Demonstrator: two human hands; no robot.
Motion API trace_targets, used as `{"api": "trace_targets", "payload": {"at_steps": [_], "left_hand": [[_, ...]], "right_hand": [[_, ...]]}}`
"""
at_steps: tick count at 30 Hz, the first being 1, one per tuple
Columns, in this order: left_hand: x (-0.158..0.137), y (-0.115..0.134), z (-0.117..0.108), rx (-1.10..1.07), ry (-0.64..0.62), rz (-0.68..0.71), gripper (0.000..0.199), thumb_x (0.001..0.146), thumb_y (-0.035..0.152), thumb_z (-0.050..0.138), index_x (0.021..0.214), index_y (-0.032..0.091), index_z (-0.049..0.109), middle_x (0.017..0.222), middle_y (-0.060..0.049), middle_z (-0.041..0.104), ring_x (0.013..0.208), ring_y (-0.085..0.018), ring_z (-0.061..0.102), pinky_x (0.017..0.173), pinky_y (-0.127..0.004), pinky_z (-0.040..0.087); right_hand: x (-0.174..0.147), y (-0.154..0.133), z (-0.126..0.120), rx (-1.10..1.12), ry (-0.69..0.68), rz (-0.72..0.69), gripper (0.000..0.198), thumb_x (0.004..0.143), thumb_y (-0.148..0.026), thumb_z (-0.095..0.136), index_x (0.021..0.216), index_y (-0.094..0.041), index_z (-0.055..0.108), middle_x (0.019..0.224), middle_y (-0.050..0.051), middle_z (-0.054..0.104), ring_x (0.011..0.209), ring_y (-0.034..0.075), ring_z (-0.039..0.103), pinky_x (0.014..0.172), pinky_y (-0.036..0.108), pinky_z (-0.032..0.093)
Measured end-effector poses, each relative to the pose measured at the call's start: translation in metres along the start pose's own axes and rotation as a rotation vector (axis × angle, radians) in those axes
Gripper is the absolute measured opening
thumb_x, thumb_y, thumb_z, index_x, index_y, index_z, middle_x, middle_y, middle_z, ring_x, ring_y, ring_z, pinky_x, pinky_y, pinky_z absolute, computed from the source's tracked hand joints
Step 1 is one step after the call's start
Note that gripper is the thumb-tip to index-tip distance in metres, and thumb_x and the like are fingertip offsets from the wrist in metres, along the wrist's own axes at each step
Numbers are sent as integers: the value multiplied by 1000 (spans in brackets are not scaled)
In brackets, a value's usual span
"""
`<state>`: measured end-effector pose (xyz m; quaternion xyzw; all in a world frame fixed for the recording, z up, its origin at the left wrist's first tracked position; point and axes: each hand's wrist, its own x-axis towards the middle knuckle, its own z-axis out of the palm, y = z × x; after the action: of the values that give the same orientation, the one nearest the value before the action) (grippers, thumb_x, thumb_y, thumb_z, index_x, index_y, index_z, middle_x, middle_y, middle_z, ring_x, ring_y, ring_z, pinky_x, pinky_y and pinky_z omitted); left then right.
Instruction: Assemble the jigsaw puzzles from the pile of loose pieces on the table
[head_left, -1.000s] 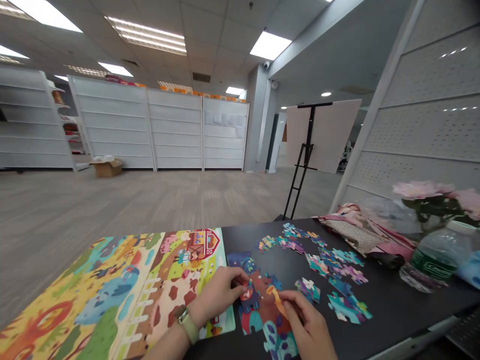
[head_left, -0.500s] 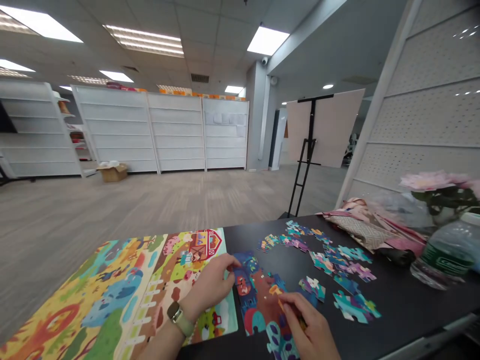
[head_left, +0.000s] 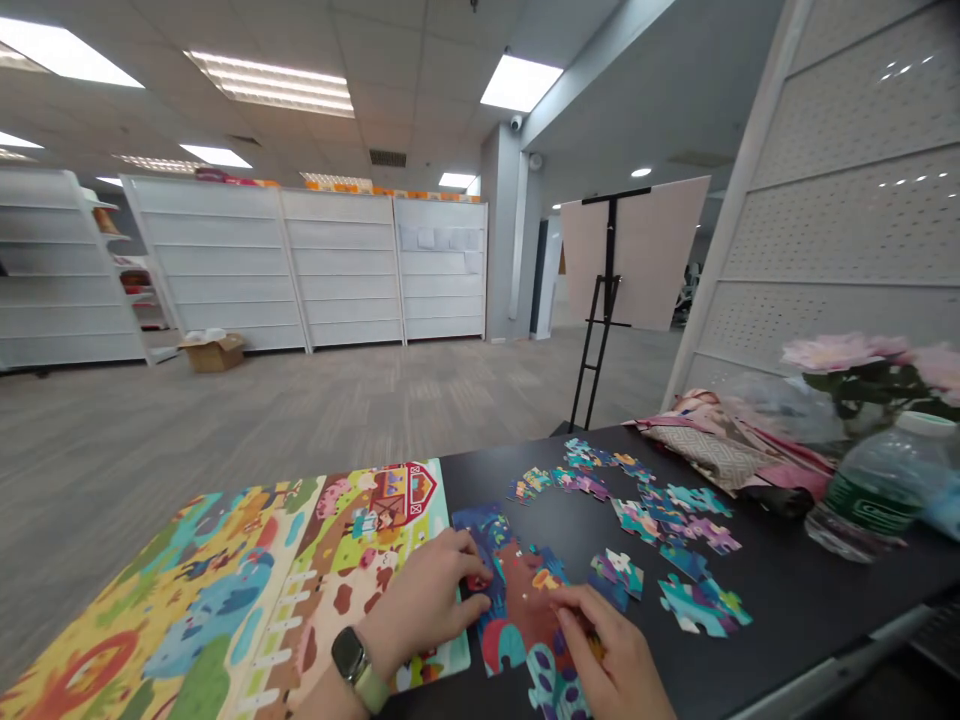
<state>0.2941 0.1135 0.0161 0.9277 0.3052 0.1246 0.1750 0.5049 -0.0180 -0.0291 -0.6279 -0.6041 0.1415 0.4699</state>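
Observation:
A partly joined jigsaw puzzle (head_left: 525, 600) with a brown bear on dark blue lies on the black table. My left hand (head_left: 431, 595), with a watch on its wrist, rests at the puzzle's left edge. Its thumb and fingers are apart, their tips touching the pieces. My right hand (head_left: 611, 640) is over the puzzle's lower right part, thumb and forefinger closed at a puzzle piece that they mostly hide. Under my left forearm lies a colourful farm and animal picture sheet (head_left: 217, 590).
Loose and partly joined puzzle pieces (head_left: 705, 600) spread over the table's right side. Beyond them are a water bottle (head_left: 874, 490), a folded patterned cloth bag (head_left: 720, 450) and pink flowers (head_left: 832, 352). An easel (head_left: 600, 330) stands behind the table.
My left hand has slid slightly down and right, its fingers now over the puzzle's left part. My right hand stays close to the same spot. The view has shifted a little.

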Motion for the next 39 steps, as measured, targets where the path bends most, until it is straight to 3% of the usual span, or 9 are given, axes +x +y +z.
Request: {"api": "trace_targets", "payload": {"at_steps": [3, 7, 13, 17, 20, 24, 30, 34, 39], "left_hand": [[-1, 10, 4, 71, -11, 2, 8, 91, 24, 63, 92, 25, 71, 103, -3, 64, 99, -24, 59, 84, -34, 45], [0, 20, 14, 139, -25, -10, 28, 94, 10, 44, 87, 21, 68, 97, -7, 64, 95, -26, 61, 79, -36, 46], [2, 14, 15, 101, 12, -2, 27, 93, 9, 44, 87, 22, 67, 99, -5, 64, 94, -23, 62, 80, -32, 47], [-2, 14, 11, 53, 16, 1, 20, 93, 13, 47, 86, 22, 64, 100, -5, 63, 94, -23, 61, 80, -32, 47], [-4, 16, 9, 45, 12, -9, 19, 90, 12, 49, 87, 22, 65, 102, -6, 63, 97, -24, 61, 82, -34, 48], [-3, 13, 13, 13, 28, -12, 18, 87, 12, 51, 88, 23, 66, 103, -5, 63, 99, -24, 61, 84, -36, 49], [-2, 9, 13, 6, 37, -17, 17, 87, 15, 52, 89, 24, 66, 102, -5, 63, 99, -24, 61, 84, -35, 48], [-3, 8, 12, -2, 27, -11, 16, 87, 16, 52, 88, 24, 66, 103, -4, 62, 98, -23, 61, 82, -33, 48], [-2, 9, 12, -6, 25, -19, 13, 86, 18, 53, 88, 24, 65, 103, -4, 62, 98, -22, 60, 82, -33, 47]], "right_hand": [[2, -2, -1, 13, -15, -9, 27, 98, -41, 47, 97, -27, 71, 93, 7, 74, 85, 23, 71, 76, 30, 56], [2, -10, 0, -5, -23, -11, 28, 99, -37, 45, 95, -26, 70, 91, 5, 74, 83, 21, 70, 75, 28, 55], [1, -9, -5, -24, -38, -6, 34, 100, -29, 37, 98, -24, 70, 93, 5, 73, 86, 20, 69, 79, 28, 53], [37, 32, -50, -228, 109, 150, 34, 92, -31, 41, 106, -21, 70, 108, 9, 73, 101, 23, 67, 91, 34, 51], [73, 70, -95, -301, 170, 228, 37, 75, -28, 56, 105, -17, 72, 119, 16, 70, 117, 32, 61, 106, 45, 41], [100, 95, -129, -272, 122, 246, 39, 54, -23, 67, 91, -19, 76, 105, 13, 75, 109, 35, 63, 102, 45, 42], [94, 84, -119, -65, 81, 232, 47, 74, -50, 57, 101, -15, 74, 61, 0, 61, 62, 20, 59, 65, 34, 48], [75, 68, -99, 61, 70, 226, 58, 83, -57, 51, 118, -14, 68, 61, -2, 57, 59, 17, 57, 61, 30, 47], [61, 68, -89, 6, 73, 222, 47, 86, -54, 51, 105, -16, 70, 66, 1, 63, 62, 18, 60, 64, 31, 50]]}}
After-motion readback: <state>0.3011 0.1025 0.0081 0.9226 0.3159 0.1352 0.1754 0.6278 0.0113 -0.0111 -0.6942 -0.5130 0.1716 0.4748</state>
